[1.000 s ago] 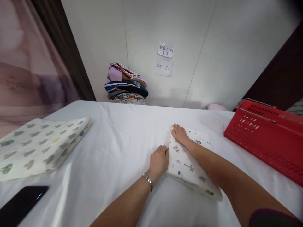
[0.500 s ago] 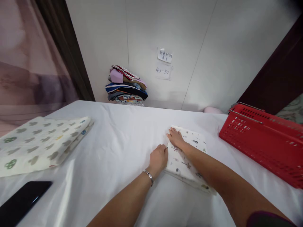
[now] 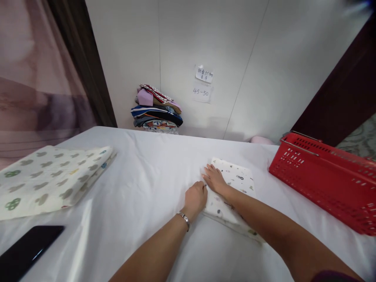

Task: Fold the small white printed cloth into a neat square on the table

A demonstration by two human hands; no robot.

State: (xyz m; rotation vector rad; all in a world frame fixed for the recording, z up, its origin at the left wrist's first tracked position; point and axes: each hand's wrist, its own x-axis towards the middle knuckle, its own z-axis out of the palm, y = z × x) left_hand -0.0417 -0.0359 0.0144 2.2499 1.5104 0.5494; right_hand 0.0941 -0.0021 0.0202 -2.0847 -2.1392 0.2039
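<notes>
A small folded white cloth (image 3: 235, 184) with little coloured prints lies on the white table (image 3: 152, 172), right of centre. My right hand (image 3: 215, 178) rests flat on the cloth's left part, fingers stretched out. My left hand (image 3: 194, 199) is curled, its fingers closed on the cloth's left edge. A silver bracelet sits on my left wrist.
A larger folded cloth (image 3: 49, 180) with grey and green shapes lies at the left. A black phone (image 3: 26, 250) is at the near left corner. A red plastic basket (image 3: 326, 178) stands at the right. A stack of folded clothes (image 3: 157, 111) sits against the back wall under paper notes.
My right hand has slid back along the folded cloth toward my left hand. The view has shifted slightly; the cloth stays in place.
</notes>
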